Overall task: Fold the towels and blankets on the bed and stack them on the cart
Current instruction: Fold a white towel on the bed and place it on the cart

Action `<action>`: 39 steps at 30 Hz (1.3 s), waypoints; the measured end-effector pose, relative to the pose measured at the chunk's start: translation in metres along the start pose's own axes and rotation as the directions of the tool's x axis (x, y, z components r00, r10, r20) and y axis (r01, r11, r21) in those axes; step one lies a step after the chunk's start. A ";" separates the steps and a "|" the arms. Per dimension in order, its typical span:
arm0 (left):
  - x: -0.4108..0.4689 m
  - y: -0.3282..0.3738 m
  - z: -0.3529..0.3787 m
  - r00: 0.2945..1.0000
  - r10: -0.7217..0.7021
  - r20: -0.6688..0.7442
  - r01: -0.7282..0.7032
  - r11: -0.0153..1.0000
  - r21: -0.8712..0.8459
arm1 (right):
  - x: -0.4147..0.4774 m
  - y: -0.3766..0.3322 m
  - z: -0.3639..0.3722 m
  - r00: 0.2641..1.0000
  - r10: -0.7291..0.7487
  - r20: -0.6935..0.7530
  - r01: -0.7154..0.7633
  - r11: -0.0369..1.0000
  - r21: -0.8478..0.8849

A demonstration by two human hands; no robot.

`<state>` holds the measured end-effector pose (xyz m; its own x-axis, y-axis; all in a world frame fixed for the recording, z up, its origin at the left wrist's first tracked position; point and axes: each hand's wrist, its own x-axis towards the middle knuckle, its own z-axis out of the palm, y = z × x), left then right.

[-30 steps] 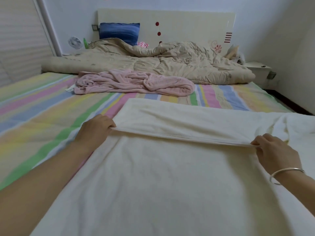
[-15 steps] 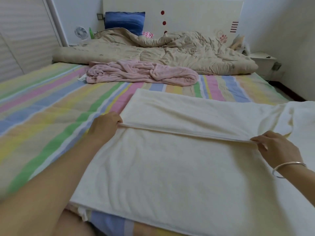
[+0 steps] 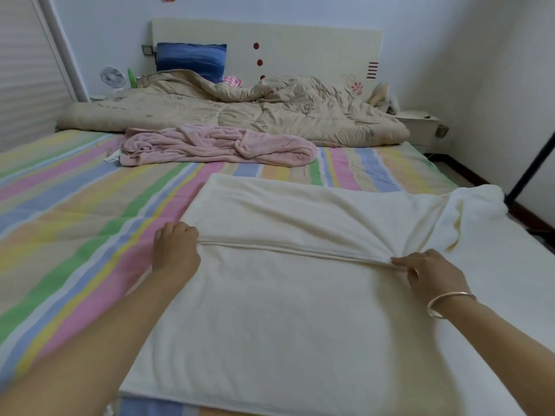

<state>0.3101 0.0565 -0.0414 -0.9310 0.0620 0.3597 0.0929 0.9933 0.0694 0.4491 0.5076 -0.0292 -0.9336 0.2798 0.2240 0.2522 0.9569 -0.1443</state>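
A cream towel [image 3: 285, 319] lies spread over the near part of the striped bed [image 3: 69, 223], its far portion folded back toward me so a hemmed edge runs across the middle. My left hand [image 3: 175, 252] grips the left end of that folded edge with curled fingers. My right hand [image 3: 429, 273], a metal bangle on its wrist, pinches the right end of the same edge. A crumpled pink towel [image 3: 216, 145] lies further up the bed. Behind it a beige quilt [image 3: 240, 112] is heaped across the bed. No cart is in view.
A blue pillow [image 3: 190, 60] leans on the headboard [image 3: 300, 46]. A small fan [image 3: 112, 76] and a green bottle [image 3: 131, 78] stand at the far left. A white nightstand [image 3: 419, 123] is at the far right, and a dark pole [image 3: 531, 163] slants beside the bed's right edge.
Both hands have drawn the folded edge of the cream towel a little nearer and flatter. The towel's near edge has come into view as my head moved.
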 end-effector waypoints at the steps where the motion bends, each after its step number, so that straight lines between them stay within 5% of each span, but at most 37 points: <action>1: 0.002 0.020 -0.001 0.999 0.033 -0.022 -0.034 0.997 -0.069 | -0.003 -0.001 -0.001 0.999 -0.015 -0.045 0.016 1.000 0.026; 6: -0.006 0.158 -0.003 0.904 0.424 -0.062 -0.407 0.803 -0.436 | -0.012 0.019 -0.007 0.982 0.023 -0.185 0.006 0.988 0.154; 9: -0.014 0.234 0.015 0.812 0.566 -0.143 -0.554 0.669 -0.495 | -0.002 0.042 -0.005 0.975 0.107 -0.193 -0.053 0.962 0.266; 15: 0.000 0.335 0.031 0.811 0.578 -0.089 -0.518 0.640 -0.567 | 0.059 0.116 -0.003 0.945 0.240 -0.223 -0.165 0.937 0.307; 18: 0.013 0.367 0.023 0.728 0.683 0.054 -0.508 0.591 -0.626 | 0.097 0.149 -0.006 0.903 0.363 -0.229 -0.274 0.898 0.344; 21: 0.023 0.393 0.018 0.655 0.739 0.155 -0.459 0.552 -0.696 | 0.133 0.167 -0.016 0.832 0.551 -0.059 -0.461 0.747 0.479; 24: 0.032 0.422 0.020 0.705 0.688 0.171 -0.350 0.548 -0.760 | 0.156 0.172 -0.020 0.782 0.616 0.095 -0.587 0.678 0.443; 27: 0.037 0.451 0.022 0.747 0.623 0.233 -0.256 0.593 -0.764 | 0.166 0.179 -0.020 0.764 0.639 0.087 -0.621 0.693 0.365; 32: 0.049 0.500 0.035 0.876 0.411 0.254 -0.127 0.703 -0.700 | 0.157 0.220 -0.014 0.795 0.589 0.149 -0.573 0.647 0.503; 35: 0.058 0.524 0.038 0.882 0.346 0.321 0.016 0.658 -0.752 | 0.167 0.236 -0.014 0.828 0.521 0.208 -0.537 0.625 0.567; 39: 0.062 0.531 0.042 0.875 0.315 0.368 0.080 0.656 -0.751 | 0.188 0.236 -0.015 0.864 0.424 0.272 -0.504 0.726 0.469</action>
<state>0.2867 0.5922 -0.0214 -0.9152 0.4031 -0.0060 0.2516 0.5827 0.7727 0.3374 0.7874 -0.0065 -0.7689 0.6260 -0.1302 0.5339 0.5166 -0.6694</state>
